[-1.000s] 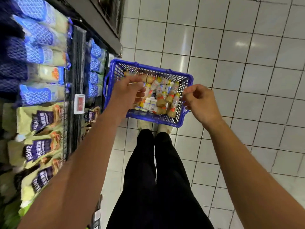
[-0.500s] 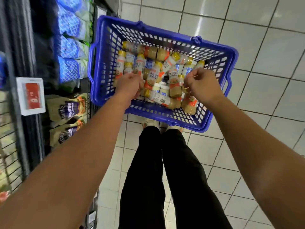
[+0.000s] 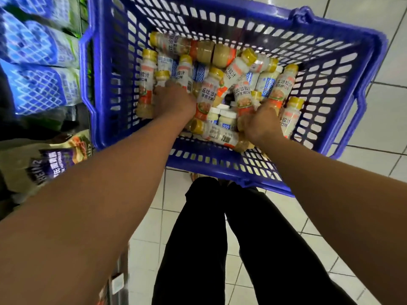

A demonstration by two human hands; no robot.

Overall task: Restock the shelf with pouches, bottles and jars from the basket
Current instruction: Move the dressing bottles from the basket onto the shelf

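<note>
Head view: my left hand [image 3: 174, 100] is down in the heap near the basket's left wall. Its fingers [image 3: 164, 89] curl under, tips hidden. A yellow-capped bottle [image 3: 162, 77] pokes out just past the knuckles, but I cannot tell whether they hold it. My right hand [image 3: 261, 123] is by the near wall, fingers [image 3: 243, 124] wrapped round the base of an orange-labelled bottle [image 3: 241, 95] that leans up and away from me.

Between the two hands one bottle lies flat [image 3: 220, 134] along the near wall, with small white-capped jars [image 3: 220, 116] just behind it. The other bottles [image 3: 211, 84] are piled criss-cross over the middle and left of the basket [image 3: 209, 159], touching one another. Bare lattice shows along the far wall and at the far right corner.

The basket's left rim sits just beside the shelf [image 3: 72, 119], where blue pouches [image 3: 37, 84] stand above a dark-labelled pouch [image 3: 55, 157]. Its right rim and handle face open tiled floor [image 3: 385, 106]. My legs [image 3: 193, 238] stand just behind the near rim, forearms crossing it from above.
</note>
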